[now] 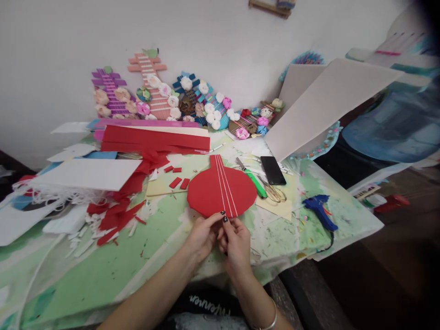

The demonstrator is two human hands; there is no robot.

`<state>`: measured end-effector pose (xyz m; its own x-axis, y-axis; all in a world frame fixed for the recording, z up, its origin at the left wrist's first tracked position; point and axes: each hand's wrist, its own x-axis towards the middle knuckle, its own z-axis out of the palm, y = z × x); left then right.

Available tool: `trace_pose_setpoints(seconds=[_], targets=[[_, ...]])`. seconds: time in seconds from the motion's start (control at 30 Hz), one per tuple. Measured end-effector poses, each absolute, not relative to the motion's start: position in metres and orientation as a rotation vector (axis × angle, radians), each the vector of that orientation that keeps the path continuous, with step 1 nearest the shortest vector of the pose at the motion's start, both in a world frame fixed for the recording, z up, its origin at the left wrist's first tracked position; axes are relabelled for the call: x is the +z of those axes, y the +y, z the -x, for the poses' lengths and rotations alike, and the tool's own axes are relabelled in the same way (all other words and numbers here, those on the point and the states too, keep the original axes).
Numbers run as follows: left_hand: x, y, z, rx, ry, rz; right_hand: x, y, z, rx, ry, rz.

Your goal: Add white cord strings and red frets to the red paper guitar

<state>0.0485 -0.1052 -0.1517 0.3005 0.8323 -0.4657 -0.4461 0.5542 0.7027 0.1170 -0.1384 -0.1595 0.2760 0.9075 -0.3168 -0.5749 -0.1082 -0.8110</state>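
Note:
A red guitar-shaped craft piece (206, 192) lies in front of me, its neck pointing away. Several white strings (224, 183) run along the neck and down over the rounded body. At the near edge, my left hand (205, 236) pinches the piece with the thumb on top, beside the string ends. Right next to it, my right hand (235, 240) is closed at the same edge, thumb on top and fingers curled beneath. The two thumb tips almost touch. Whether a string end is between the fingers is too small to tell.
Right of the piece lie a green-handled knife (254, 181), scissors (275, 193), a black phone (273, 170) and a blue glue gun (320, 211). Red scraps (120, 215) and white boards (85, 173) crowd the left. Flower-decorated guitars (154, 91) lean on the wall.

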Motion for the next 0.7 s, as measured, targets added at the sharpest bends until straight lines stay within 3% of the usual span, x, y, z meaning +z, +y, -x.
trace_pose_setpoints(seconds=[0.7], targets=[[-0.140,-0.094,-0.037,0.887,0.964,-0.483,-0.168,-0.155,-0.130,1.309,-0.641,1.182]])
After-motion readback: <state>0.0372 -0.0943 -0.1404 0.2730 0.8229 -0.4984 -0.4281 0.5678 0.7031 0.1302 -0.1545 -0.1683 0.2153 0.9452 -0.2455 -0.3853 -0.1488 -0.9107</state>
